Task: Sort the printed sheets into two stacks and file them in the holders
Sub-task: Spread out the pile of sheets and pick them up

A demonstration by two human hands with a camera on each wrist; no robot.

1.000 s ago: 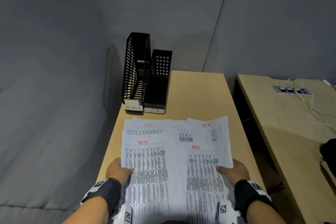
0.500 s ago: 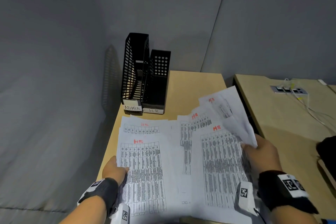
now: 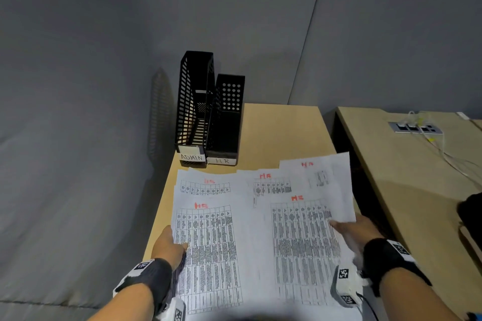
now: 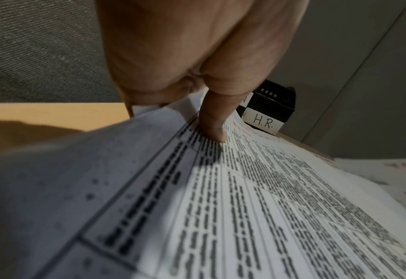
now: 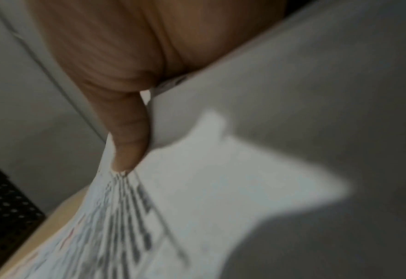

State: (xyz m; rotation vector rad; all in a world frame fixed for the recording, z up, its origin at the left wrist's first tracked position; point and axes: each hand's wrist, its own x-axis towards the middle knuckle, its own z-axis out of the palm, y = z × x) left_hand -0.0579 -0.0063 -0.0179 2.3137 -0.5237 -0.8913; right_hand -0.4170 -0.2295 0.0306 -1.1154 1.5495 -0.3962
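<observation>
Printed sheets (image 3: 250,229) with tables and red handwritten marks lie fanned over the near end of the wooden table (image 3: 281,133). My left hand (image 3: 169,245) pinches the left edge of the left stack, its thumb pressed on the printed table (image 4: 215,120). My right hand (image 3: 352,229) pinches the right edge of the right sheets (image 5: 197,188), thumb on top. Two black holders stand at the table's far left: a slotted one labelled ADMIN (image 3: 194,112) and a lower one labelled HR (image 3: 227,122).
Grey partition walls close the left and back. A second wooden desk (image 3: 417,177) stands to the right across a dark gap, with a socket panel (image 3: 414,128) and white cables. A dark object (image 3: 470,214) sits at the right edge.
My right hand, which had lifted and swung the right sheets outward half a second ago, has brought them back down flatter beside the left stack. The left hand has stayed in place.
</observation>
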